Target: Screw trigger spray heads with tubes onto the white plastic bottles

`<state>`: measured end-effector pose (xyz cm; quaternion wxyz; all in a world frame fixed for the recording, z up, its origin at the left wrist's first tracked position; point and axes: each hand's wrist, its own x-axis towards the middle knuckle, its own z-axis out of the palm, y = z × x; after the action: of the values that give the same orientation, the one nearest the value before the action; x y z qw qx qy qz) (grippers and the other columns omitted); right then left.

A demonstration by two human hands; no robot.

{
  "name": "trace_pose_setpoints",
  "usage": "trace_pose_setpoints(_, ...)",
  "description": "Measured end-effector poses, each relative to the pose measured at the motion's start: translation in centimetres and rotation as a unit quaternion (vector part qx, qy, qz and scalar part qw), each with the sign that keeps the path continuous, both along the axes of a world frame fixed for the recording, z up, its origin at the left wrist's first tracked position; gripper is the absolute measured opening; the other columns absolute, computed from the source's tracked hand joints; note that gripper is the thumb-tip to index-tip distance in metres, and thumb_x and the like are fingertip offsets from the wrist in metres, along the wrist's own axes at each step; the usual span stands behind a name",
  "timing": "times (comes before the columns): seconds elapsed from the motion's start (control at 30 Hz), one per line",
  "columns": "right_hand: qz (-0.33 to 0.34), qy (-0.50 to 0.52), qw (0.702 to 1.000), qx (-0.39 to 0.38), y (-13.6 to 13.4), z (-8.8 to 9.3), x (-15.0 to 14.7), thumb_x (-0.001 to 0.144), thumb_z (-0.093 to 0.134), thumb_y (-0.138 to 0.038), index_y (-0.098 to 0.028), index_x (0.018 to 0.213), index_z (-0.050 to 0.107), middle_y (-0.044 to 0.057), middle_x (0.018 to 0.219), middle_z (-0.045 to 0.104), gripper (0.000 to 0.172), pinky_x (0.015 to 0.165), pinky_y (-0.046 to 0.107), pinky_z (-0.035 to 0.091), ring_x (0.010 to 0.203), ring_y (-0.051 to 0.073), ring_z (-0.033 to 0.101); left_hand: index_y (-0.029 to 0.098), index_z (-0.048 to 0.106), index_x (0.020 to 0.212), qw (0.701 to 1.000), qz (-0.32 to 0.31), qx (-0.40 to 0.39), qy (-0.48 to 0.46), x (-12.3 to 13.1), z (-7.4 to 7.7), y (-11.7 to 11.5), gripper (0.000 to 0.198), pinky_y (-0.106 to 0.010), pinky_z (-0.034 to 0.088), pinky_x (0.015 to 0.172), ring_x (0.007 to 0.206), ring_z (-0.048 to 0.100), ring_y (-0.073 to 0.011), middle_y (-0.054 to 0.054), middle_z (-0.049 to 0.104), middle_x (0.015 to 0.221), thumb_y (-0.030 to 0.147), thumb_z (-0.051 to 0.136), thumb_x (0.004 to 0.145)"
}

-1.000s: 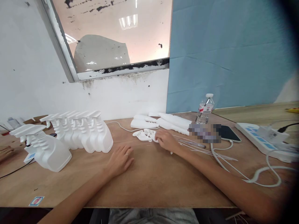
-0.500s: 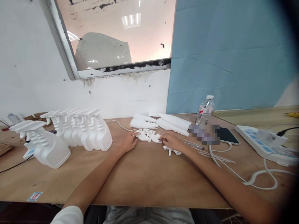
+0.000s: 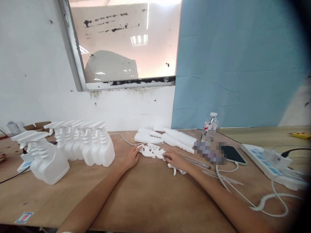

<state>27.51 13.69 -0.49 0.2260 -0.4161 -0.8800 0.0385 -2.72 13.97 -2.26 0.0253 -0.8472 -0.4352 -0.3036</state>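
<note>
The left hand (image 3: 132, 157) and right hand (image 3: 177, 160) are well apart on the table (image 3: 145, 200), with a small pile of white parts (image 3: 152, 151) between them. The left hand rests low, fingers bent, at the pile's left edge; the right hand's fingers reach its right edge. Whether either hand grips a part cannot be told. More loose parts (image 3: 174, 171) lie just on the near side of the right hand, some partly hidden by it.

Beyond the pile, white bottles (image 3: 181, 139) lie on their sides, close together. To the right of the right hand are a pen (image 3: 199, 163) and thin white tubes (image 3: 223, 177). Farther right, a phone (image 3: 233, 154) lies beside a pixelated patch, with a cable at its near edge. A water bottle (image 3: 209, 127) stands upright on the far side of these, and a power strip (image 3: 261, 160) lies at the right, with plugs in it.

On the left, a row of white sprayers (image 3: 98, 147) stands upright, packed side by side; two more sprayers (image 3: 50, 165) stand nearer. A sticker (image 3: 24, 217) is at the table's near left edge. Behind the table rise a white wall (image 3: 126, 108), a window (image 3: 157, 42) and, right, a blue sheet (image 3: 230, 64).
</note>
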Motion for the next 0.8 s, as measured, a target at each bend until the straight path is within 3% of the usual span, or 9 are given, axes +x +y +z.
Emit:
trace_pose_setpoints(0.2, 0.0, 0.019, 1.0, -0.013, 0.2, -0.1, 0.2, 0.08, 0.058, -0.016, -0.021, 0.087, 0.07, 0.004, 0.091, 0.066, 0.015, 0.074, 0.034, 0.053, 0.082, 0.02, 0.064, 0.019, 0.053, 0.124, 1.0, 0.02, 0.001, 0.0, -0.3, 0.7, -0.6, 0.038, -0.046, 0.041, 0.104, 0.122, 0.048, -0.0269, -0.01, 0.052, 0.133, 0.019, 0.052, 0.087)
trace_pose_setpoints(0.33, -0.016, 0.038, 0.999, -0.022, 0.2, -0.4, 0.0, 0.077, 0.06, -0.016, -0.02, 0.078, 0.065, 0.002, 0.076, 0.065, 0.007, 0.061, 0.031, 0.051, 0.068, 0.019, 0.062, 0.019, 0.056, 0.118, 0.999, 0.04, -0.02, -0.021, -0.3, 1.1, -1.2, 0.031, -0.044, 0.044, 0.098, 0.115, 0.053, -0.0274, -0.01, 0.061, 0.119, 0.026, 0.054, 0.088)
trace_pose_setpoints(0.5, -0.029, 0.062, 0.998, 0.0, -0.4, -0.1, -0.5, 0.076, 0.058, -0.012, -0.018, 0.073, 0.058, 0.0, 0.069, 0.062, 0.007, 0.056, 0.026, 0.046, 0.063, 0.016, 0.059, 0.02, 0.056, 0.115, 0.992, 0.07, -0.052, -0.091, -0.3, 1.5, -2.3, 0.032, -0.037, 0.049, 0.082, 0.092, 0.061, -0.0239, -0.008, 0.066, 0.1, 0.041, 0.047, 0.093)
trace_pose_setpoints(0.63, -0.02, 0.071, 0.997, 0.039, -1.2, 0.8, -0.9, 0.081, 0.054, -0.015, -0.018, 0.073, 0.059, 0.001, 0.072, 0.062, 0.01, 0.063, 0.027, 0.044, 0.068, 0.016, 0.058, 0.018, 0.057, 0.11, 0.985, 0.03, -0.088, -0.147, 0.1, 1.7, -3.5, 0.033, -0.032, 0.05, 0.073, 0.079, 0.063, -0.0193, -0.005, 0.067, 0.092, 0.045, 0.049, 0.091)
trace_pose_setpoints(0.8, 0.0, 0.094, 0.992, 0.079, -2.0, 1.4, -1.7, 0.088, 0.051, -0.021, -0.018, 0.082, 0.065, 0.005, 0.078, 0.065, 0.016, 0.072, 0.032, 0.045, 0.075, 0.019, 0.059, 0.02, 0.06, 0.104, 0.971, -0.053, -0.119, -0.2, 1.2, 1.7, -5.0, 0.032, -0.031, 0.052, 0.08, 0.092, 0.064, -0.0198, -0.004, 0.068, 0.101, 0.046, 0.059, 0.085)
